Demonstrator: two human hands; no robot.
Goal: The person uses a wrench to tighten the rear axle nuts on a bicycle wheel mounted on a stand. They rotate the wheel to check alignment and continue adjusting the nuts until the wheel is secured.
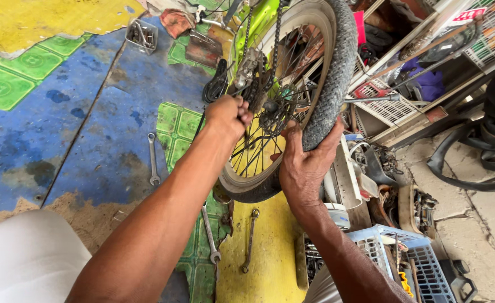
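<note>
1. The left hand (228,116) is a closed fist at the hub of the grey-tyred, spoked bicycle wheel (337,73), gripping something I can't make out, a tool perhaps.
2. The right hand (305,163) clamps the tyre's lower edge, fingers wrapped, bracing.
3. The wheel sits in the upturned lime-green frame (259,22), beside the black chain (275,39).
4. Best to keep that brace firm and turn squarely, knuckles clear of the spokes.
5. Steel spanners (153,160) lie on the painted floor (90,112).

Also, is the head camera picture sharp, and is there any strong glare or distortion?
In the head view, left hand, right hand and bicycle wheel are sharp; light is soft daylight without hard shadows; the white cloth at the lower left is nearly overexposed; the wide lens stretches the forearms toward the bottom edge.
</note>
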